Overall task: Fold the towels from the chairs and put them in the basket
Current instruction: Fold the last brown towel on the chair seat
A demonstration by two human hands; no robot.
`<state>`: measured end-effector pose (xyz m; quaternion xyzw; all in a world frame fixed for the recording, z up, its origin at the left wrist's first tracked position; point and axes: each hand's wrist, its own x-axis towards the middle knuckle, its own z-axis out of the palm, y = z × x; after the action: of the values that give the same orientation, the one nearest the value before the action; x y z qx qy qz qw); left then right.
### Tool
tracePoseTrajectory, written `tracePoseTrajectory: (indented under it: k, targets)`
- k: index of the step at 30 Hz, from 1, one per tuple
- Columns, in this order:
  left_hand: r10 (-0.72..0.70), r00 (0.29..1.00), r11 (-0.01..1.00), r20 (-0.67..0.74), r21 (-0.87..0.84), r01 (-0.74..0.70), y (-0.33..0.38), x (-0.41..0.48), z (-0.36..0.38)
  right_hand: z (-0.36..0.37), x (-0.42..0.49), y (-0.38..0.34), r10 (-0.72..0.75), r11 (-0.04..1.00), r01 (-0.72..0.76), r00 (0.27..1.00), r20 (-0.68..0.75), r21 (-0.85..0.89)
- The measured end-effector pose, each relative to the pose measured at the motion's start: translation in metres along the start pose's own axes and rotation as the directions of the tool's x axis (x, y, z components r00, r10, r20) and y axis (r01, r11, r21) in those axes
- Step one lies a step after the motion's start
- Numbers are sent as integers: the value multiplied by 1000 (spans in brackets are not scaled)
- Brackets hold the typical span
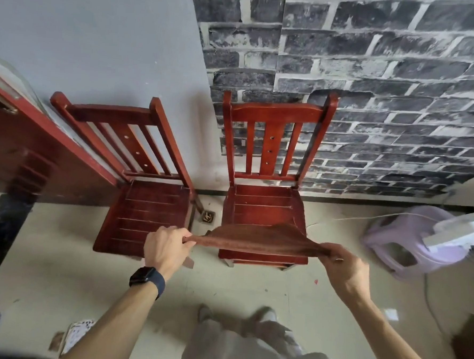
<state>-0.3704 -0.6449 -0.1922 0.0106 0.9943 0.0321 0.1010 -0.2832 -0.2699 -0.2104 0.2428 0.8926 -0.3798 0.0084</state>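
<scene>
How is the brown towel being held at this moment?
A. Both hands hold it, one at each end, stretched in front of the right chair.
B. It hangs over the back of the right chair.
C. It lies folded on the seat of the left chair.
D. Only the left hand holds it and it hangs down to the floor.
A: the left hand and the right hand each grip one end of the brown towel, stretched in front of the right chair.

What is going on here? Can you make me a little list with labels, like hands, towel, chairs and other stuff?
left hand: fingers pinch one end of the brown towel
right hand: fingers pinch the other end
towel: stretched between both hands, over the front of the right chair's seat
left chair: red wood, nothing on its seat
right chair: red wood, against the brick-pattern wall
wrist: black watch on the left arm
other stuff: pale purple stool on the floor to the right
basket: not in view
</scene>
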Motion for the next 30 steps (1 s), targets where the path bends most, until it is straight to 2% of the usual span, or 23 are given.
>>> tracePoseTrajectory:
  k: [3,7,12,18,20,22,24,26,30]
  targets:
    - [-36,999,998,40,-53,38,7,-3,17,-3,6,25,-79,991,76,997,-25,-107]
    - [-99,993,982,67,-154,109,27,23,30,7,43,33,-86,990,80,995,-48,-118]
    - [-157,980,968,120,-180,177,52,98,61,47,122,40,21,994,-28,997,-76,-102]
    - [-216,950,957,224,-146,252,67,207,139,119,228,63,191,971,-198,980,-62,-133]
    - [-206,939,943,275,-199,266,69,240,170,141,256,73,237,961,-242,970,-49,-137]
    - [-204,916,881,345,-344,326,66,273,206,165,284,84,281,948,-285,959,-47,-138]
    - [-241,883,772,403,-472,426,63,305,238,184,310,89,319,937,-325,945,-67,-128]
    - [-276,869,689,411,-546,476,69,332,256,198,334,91,352,926,-360,932,-90,-111]
    - [-292,876,581,385,-656,482,90,367,266,213,369,90,387,917,-394,917,-94,-64]
